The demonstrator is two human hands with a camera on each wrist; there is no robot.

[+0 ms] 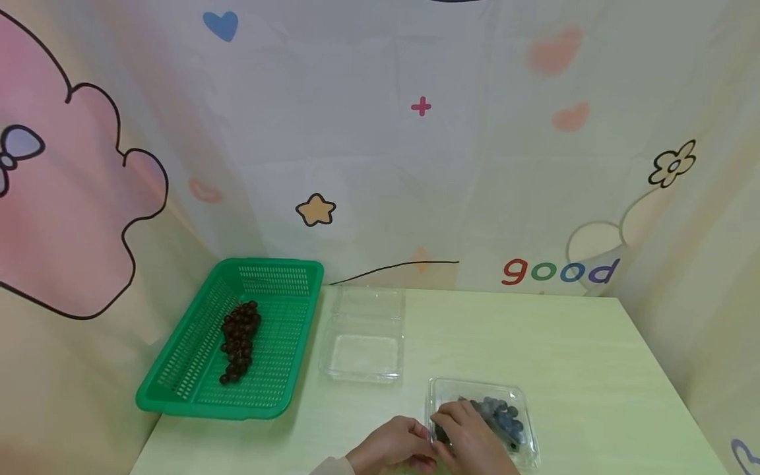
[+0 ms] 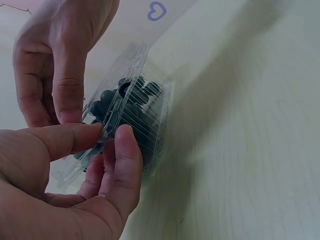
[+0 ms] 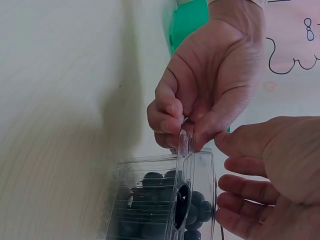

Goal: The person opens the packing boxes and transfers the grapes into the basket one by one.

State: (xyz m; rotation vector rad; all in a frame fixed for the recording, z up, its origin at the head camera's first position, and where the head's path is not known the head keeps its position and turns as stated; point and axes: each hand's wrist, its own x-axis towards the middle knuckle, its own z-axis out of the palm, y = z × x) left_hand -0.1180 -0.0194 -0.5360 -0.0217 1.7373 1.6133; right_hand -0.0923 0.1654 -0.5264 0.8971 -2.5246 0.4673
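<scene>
A clear plastic clamshell box (image 1: 475, 384) with dark grapes (image 1: 505, 419) inside lies at the table's near edge. The lid looks closed in the wrist views. My left hand (image 1: 392, 445) pinches the box's rim at its near left corner, thumb above and fingers beneath, as the left wrist view (image 2: 75, 215) shows. Fingers of my right hand (image 1: 472, 439) rest on top of the lid, fairly straight in the right wrist view (image 3: 280, 170). The right thumb is close to the left thumb at the rim. Part of the grapes is hidden under the right hand.
A green plastic basket (image 1: 279, 402) stands at the left with a bunch of dark red grapes (image 1: 240, 340) in it. Between basket and box lies another clear plastic container (image 1: 365, 356), opened out. A printed curtain (image 1: 380, 158) hangs behind the pale table (image 1: 570, 349).
</scene>
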